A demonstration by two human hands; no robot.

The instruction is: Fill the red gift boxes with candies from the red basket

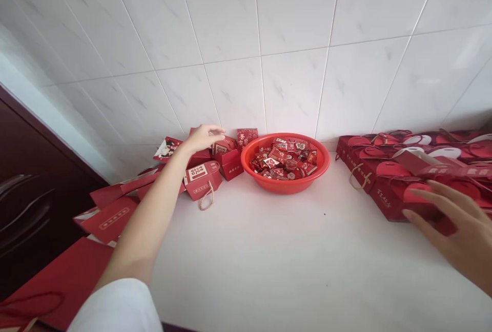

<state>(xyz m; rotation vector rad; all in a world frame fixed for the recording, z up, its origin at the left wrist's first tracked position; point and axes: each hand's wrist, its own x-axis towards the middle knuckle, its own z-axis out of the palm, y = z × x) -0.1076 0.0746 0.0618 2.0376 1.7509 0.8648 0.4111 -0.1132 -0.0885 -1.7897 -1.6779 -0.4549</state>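
Note:
My left hand hovers above a group of red gift boxes at the back left, fingers loosely stretched and nothing in them. Below it lies a red box with a cord handle, and beside that stands an open red box. At the right, my right hand is spread by the front of a row of filled-out red boxes with cord handles. Just beyond its fingers a red box on top of the row looks blurred. Whether the fingers touch any box is hard to tell.
A red plastic basket full of red-wrapped sweets stands against the tiled wall. Flattened red boxes lean at the left, with a red bag nearer. All rest along a white tabletop.

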